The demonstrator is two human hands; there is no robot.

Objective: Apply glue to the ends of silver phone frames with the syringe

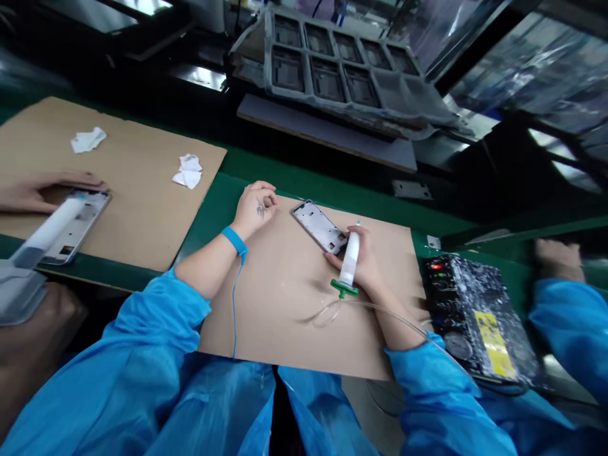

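Observation:
My right hand [365, 261] is closed around a white dispensing syringe [350, 258] with a green cap at its lower end and a clear tube running from it. The syringe's tip points up and away from me. Its fingers also touch the near end of a silver phone frame [319, 227], which lies at a slant on a tan board [275, 297]. To the left of the frame and apart from it, my left hand [256, 208] rests at the board's far edge, fingers curled in. I see nothing in it. A blue wrist strap [234, 243] with a cord circles that wrist.
At the left, another person's hands hold a phone frame [78, 228] and a white dispenser [52, 231] over a second board [137, 215] with crumpled white wipes [188, 171]. A black control box [475, 316] stands right. Behind is a grey compartment tray [327, 101]. Another blue sleeve [570, 329] reaches in.

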